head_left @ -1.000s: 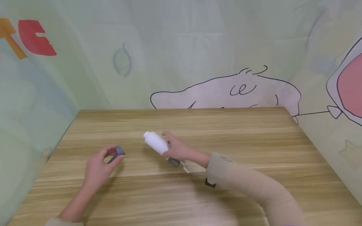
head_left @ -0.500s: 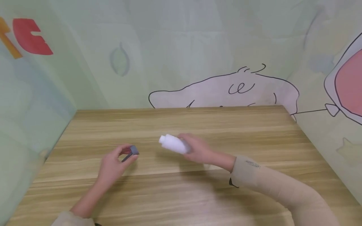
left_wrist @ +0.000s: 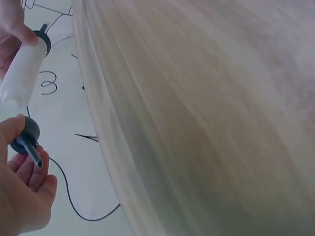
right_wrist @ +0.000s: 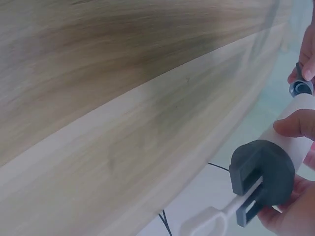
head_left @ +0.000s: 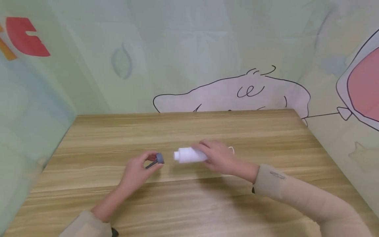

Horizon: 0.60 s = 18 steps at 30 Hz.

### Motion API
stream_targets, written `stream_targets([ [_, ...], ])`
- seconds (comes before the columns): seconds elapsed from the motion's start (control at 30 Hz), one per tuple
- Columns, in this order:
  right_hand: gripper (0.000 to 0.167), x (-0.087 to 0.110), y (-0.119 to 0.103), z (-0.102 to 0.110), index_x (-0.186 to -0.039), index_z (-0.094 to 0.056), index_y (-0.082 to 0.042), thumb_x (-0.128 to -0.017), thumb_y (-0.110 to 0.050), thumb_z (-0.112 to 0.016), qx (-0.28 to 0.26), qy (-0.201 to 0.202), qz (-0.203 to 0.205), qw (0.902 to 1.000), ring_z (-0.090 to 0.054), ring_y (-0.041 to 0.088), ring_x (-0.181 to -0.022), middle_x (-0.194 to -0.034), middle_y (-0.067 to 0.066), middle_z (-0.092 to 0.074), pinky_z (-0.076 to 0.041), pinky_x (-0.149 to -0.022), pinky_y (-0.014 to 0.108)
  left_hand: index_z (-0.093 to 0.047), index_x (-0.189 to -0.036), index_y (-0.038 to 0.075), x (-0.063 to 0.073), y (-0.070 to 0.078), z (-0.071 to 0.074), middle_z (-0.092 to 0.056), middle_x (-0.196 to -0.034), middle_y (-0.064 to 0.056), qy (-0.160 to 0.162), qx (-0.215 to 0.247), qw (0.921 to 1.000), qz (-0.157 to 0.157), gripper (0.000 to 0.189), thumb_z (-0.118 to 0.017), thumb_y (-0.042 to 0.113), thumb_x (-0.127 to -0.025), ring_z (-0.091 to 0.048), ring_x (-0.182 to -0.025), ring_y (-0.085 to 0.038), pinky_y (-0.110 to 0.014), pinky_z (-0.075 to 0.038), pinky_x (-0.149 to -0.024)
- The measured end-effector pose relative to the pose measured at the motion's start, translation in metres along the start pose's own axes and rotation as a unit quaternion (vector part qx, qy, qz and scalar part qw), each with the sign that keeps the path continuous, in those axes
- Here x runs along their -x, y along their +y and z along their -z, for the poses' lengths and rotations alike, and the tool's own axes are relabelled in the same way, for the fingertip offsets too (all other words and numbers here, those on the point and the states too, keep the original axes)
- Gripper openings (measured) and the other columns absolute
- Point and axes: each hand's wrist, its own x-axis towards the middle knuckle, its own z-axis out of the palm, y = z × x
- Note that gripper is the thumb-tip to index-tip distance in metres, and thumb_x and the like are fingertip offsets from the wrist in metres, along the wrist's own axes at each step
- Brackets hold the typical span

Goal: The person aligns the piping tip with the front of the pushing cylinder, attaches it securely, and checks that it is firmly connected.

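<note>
Above the table [head_left: 189, 210], my left hand [head_left: 137, 172] pinches a dark grey nozzle cap [head_left: 160, 158] between thumb and fingers. Its narrow spout [left_wrist: 34, 155] points back toward the palm, and its hollow side faces right. My right hand [head_left: 220, 158] grips a white cylindrical bottle [head_left: 189, 155], tilted nearly level, its narrow neck [head_left: 176, 156] pointing left at the cap. A small gap separates neck and cap in the head view. At the bottle's other end sits a slotted dark grey piece [right_wrist: 268, 167], with a white loop handle [right_wrist: 206, 221] sticking out of it.
The wood-grain table reaches back to a printed cloth backdrop [head_left: 177, 59] with cartoon drawings. More cloth [head_left: 26, 108] hangs along the left side.
My left hand has carried the nozzle cap to the right. My right hand has moved the bottle rightward and turned it from steeply slanted to nearly level, narrowing the gap between neck and cap.
</note>
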Motion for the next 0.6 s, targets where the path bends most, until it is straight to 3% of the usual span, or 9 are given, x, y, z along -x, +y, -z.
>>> stream_targets([
  [0.3,0.054,0.009,0.004,0.001,-0.116,-0.055,-0.013,-0.066,-0.015,-0.074,0.017,0.01,0.03,0.9993,-0.055,0.022,-0.099,-0.107,0.007,-0.06,-0.044,-0.088,0.039,-0.061,-0.101,0.009,-0.003,0.015,-0.015,-0.067,-0.086,-0.002,-0.016,-0.004,0.9993,-0.035,0.037,-0.074,0.023,-0.07,-0.061,-0.082,-0.015,-0.033,-0.047,-0.07],
  [0.6,0.053,0.015,0.003,0.008,-0.115,-0.057,-0.011,-0.065,-0.013,-0.076,-0.002,0.012,0.027,0.9996,-0.055,0.021,-0.101,-0.108,0.007,-0.06,-0.044,-0.09,0.04,-0.062,-0.1,0.01,-0.004,0.023,-0.024,-0.067,-0.086,-0.001,-0.024,0.009,0.9988,-0.041,0.036,-0.075,0.022,-0.069,-0.061,-0.081,-0.015,-0.037,-0.049,-0.074],
])
